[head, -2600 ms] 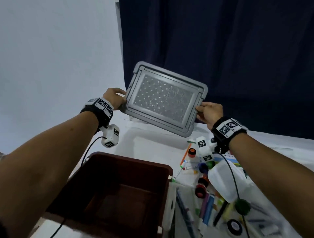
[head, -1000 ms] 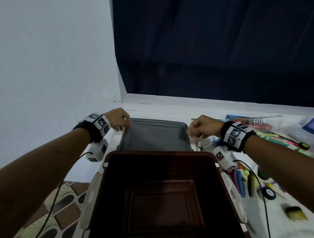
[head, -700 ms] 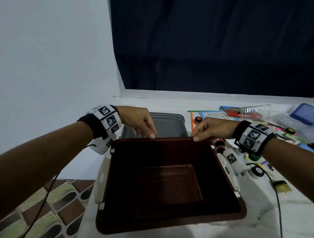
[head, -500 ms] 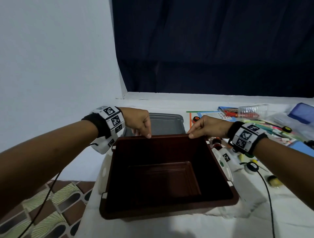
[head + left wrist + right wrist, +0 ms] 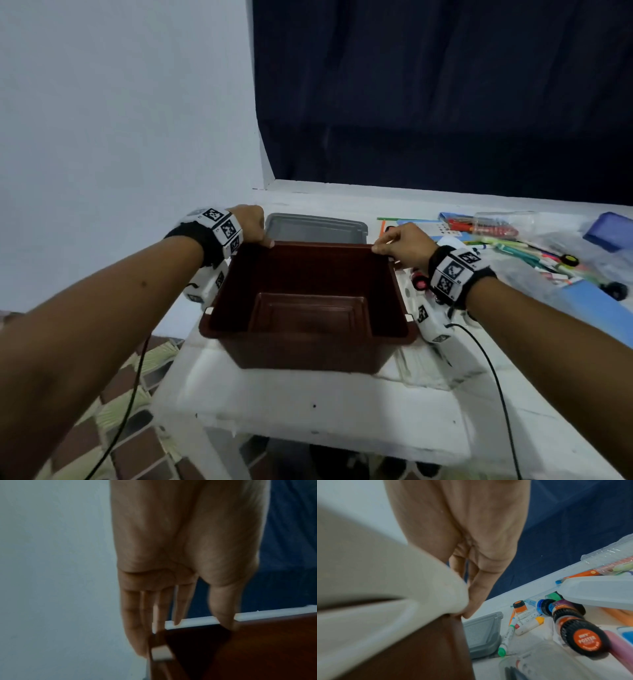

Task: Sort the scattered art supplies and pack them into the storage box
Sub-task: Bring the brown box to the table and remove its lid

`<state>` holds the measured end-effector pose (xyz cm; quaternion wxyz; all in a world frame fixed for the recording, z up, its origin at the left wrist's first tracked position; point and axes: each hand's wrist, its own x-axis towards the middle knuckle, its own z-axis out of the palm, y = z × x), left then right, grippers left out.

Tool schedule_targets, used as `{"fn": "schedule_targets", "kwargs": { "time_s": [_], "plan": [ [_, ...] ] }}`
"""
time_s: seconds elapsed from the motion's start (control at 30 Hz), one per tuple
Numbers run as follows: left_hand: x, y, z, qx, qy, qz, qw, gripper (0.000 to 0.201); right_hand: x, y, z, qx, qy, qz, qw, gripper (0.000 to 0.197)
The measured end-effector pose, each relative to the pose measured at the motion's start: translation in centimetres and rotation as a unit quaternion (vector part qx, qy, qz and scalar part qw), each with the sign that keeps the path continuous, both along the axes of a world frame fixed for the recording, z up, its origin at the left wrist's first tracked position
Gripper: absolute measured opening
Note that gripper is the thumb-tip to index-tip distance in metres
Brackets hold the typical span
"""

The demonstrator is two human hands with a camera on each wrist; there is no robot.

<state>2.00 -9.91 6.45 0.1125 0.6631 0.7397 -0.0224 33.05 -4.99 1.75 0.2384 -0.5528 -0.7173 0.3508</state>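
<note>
- Head view: the far rim of the brown storage box (image 5: 308, 346) is gripped at its two far corners. The left hand (image 5: 251, 224) is curled over the far left corner, the right hand (image 5: 404, 241) over the far right one.
- Left wrist view: the thumb (image 5: 223, 609) is seen pressed on the rim's inner side, the fingers (image 5: 133, 615) extended down the outside of the corner.
- Right wrist view: the fingers (image 5: 477, 588) are seen reaching down to the box's edge beside a white latch (image 5: 385, 588).
- The box is seen upright and open on the white table (image 5: 308, 404), with nothing inside.
- A grey lid (image 5: 315, 228) is seen lying flat just behind the box.
- Markers (image 5: 520, 248), paint bottles (image 5: 578, 632) and paint tubes (image 5: 529, 625) are seen scattered on the table to the right of the box.
</note>
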Motion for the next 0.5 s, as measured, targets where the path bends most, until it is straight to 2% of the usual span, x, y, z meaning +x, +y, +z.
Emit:
{"fn": "schedule_targets", "kwargs": {
  "time_s": [0.1, 0.2, 0.43, 0.5],
  "plan": [
    [0.5, -2.5, 0.3, 0.016, 0.022, 0.061, 0.998, 0.044, 1.1, -1.6, 0.1, 0.008, -0.036, -0.020, 0.999, 0.013],
    [0.6, -4.8, 0.9, 0.009, -0.013, 0.093, 0.996, 0.040, 1.8, -3.1, 0.1, 0.001, -0.037, -0.020, 0.999, 0.015],
    [-0.2, -6.5, 0.8, 0.009, 0.008, 0.076, 0.997, 0.028, 1.3, -5.5, 0.5, 0.014, -0.068, -0.061, 0.996, 0.016],
    [-1.1, -6.4, 0.6, 0.021, -0.011, 0.069, 0.997, 0.023, 1.0, -6.0, 0.6, 0.018, -0.071, -0.076, 0.994, 0.015]
  ]
}}
